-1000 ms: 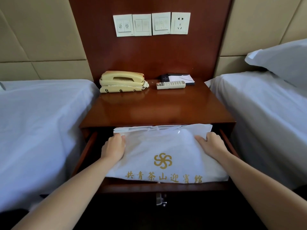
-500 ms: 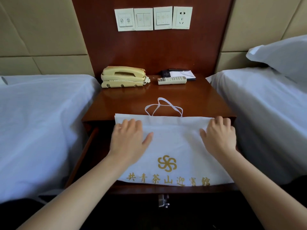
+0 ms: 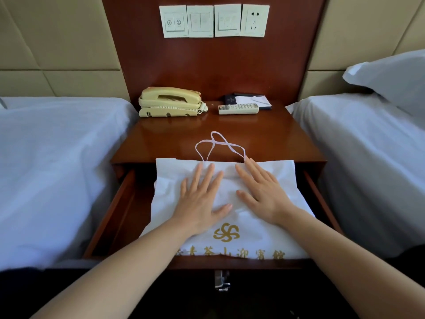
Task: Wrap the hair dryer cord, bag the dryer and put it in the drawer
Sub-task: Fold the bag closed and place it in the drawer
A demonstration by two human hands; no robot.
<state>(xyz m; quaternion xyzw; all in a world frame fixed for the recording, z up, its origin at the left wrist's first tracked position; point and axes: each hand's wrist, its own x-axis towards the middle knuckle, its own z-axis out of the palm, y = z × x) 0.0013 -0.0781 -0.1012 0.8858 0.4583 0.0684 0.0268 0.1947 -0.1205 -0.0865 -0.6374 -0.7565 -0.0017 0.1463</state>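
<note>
A white cloth bag (image 3: 282, 194) with a gold logo and gold characters lies in the open drawer (image 3: 119, 203) of the wooden nightstand. Its top edge rests against the nightstand's front edge, and its white drawstring loops (image 3: 218, 146) lie on the nightstand top. My left hand (image 3: 200, 199) and my right hand (image 3: 262, 194) lie flat on the bag, palms down, fingers spread, close together near its middle. The hair dryer and its cord are hidden; I cannot see inside the bag.
On the nightstand top (image 3: 287, 139) at the back stand a cream telephone (image 3: 170, 102), a remote control (image 3: 238, 109) and a notepad (image 3: 251, 100). White-sheeted beds (image 3: 57, 169) flank the nightstand on both sides. A metal drawer handle (image 3: 222, 282) hangs below the drawer front.
The bag's top edge came out from under the nightstand top and the drawstring loops now lie on it. Both hands moved from the bag's outer corners to its middle, flattened.
</note>
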